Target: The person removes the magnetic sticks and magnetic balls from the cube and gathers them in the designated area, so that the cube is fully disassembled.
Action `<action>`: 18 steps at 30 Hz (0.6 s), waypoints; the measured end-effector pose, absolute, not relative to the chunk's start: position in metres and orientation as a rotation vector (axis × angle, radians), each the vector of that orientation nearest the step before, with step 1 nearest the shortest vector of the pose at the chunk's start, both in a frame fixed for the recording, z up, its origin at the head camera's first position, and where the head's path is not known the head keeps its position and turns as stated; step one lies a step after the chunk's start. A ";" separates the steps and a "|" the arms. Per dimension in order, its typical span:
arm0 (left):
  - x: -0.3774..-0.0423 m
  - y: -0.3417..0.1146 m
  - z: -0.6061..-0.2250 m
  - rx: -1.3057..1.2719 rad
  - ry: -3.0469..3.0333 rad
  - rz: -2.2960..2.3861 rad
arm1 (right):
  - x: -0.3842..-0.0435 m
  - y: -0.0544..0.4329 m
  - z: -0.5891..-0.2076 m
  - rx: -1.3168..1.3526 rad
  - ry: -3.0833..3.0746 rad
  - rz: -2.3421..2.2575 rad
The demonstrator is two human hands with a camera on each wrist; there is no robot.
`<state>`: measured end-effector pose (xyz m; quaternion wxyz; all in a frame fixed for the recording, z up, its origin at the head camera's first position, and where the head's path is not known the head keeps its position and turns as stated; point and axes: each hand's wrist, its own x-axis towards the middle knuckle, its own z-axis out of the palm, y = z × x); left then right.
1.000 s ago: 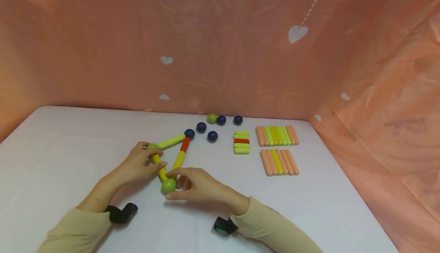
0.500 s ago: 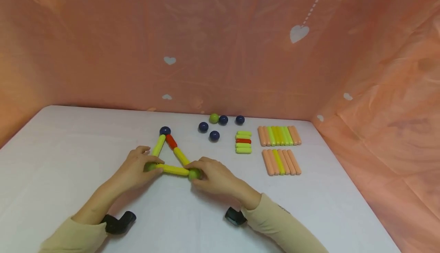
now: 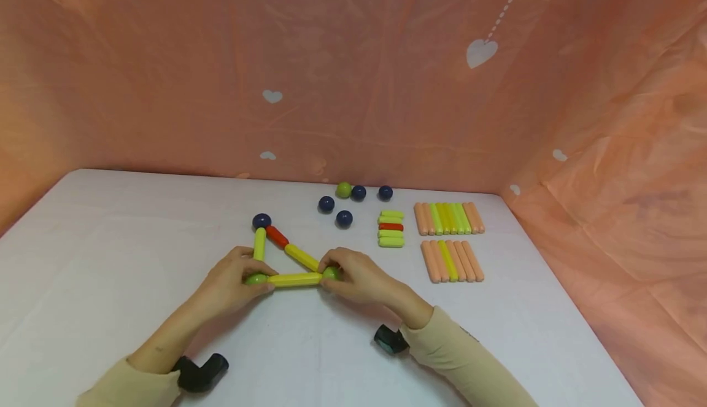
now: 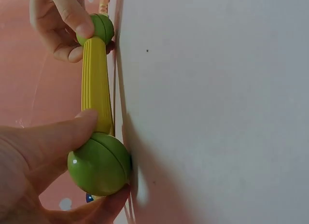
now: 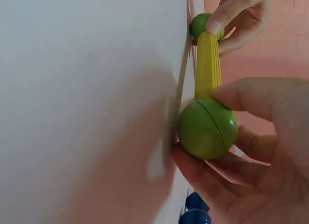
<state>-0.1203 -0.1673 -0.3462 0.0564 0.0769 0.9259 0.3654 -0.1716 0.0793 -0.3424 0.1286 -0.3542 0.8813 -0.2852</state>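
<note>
A triangle of rods and balls lies on the white table. My left hand [image 3: 229, 283] grips the green ball [image 4: 99, 166] at its near left corner, thumb by the rod's end. At the near right corner, my right hand [image 3: 359, 278] holds another green ball [image 5: 207, 130] between thumb and fingers. A yellow rod [image 3: 295, 280] joins these two balls. From the left ball a lime rod [image 3: 259, 244] runs back to a dark blue ball [image 3: 262, 221]. A short red rod [image 3: 277, 236] and a yellow rod [image 3: 302, 258], end to end, form the third side.
Behind the triangle, to the right, sit loose blue balls [image 3: 344, 218] and a green ball [image 3: 343, 189]. Farther right lie a stack of short rods [image 3: 391, 227] and two rows of longer rods [image 3: 449, 218]. An orange curtain [image 3: 353, 75] hangs along the table's back edge.
The triangle has turned, its blue-ball corner swinging left and the near right corner moving right. My right hand, loose around the green ball earlier, now grips it; the left hand came nearer.
</note>
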 end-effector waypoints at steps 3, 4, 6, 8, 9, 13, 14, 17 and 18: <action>-0.121 -0.166 -0.346 0.214 2.811 1.097 | -0.173 0.080 -0.341 -1.022 2.544 -0.826; -0.121 -0.166 -0.346 0.214 2.812 1.092 | -0.174 0.080 -0.340 -1.024 2.537 -0.827; -0.122 -0.167 -0.346 0.224 2.818 1.084 | -0.174 0.081 -0.340 -1.032 2.528 -0.835; -0.122 -0.167 -0.346 0.229 2.824 1.077 | -0.175 0.083 -0.340 -1.038 2.525 -0.851; -0.122 -0.168 -0.346 0.228 2.823 1.074 | -0.174 0.084 -0.340 -1.037 2.521 -0.866; -0.120 -0.168 -0.344 0.209 2.815 1.070 | -0.176 0.091 -0.345 -0.975 2.502 -0.987; -0.120 -0.167 -0.344 0.207 2.810 1.070 | -0.177 0.092 -0.346 -0.931 2.486 -1.046; -0.119 -0.167 -0.344 0.207 2.799 1.077 | -0.183 0.098 -0.349 -0.760 2.424 -1.242; -0.119 -0.167 -0.344 0.209 2.793 1.078 | -0.185 0.100 -0.349 -0.685 2.401 -1.312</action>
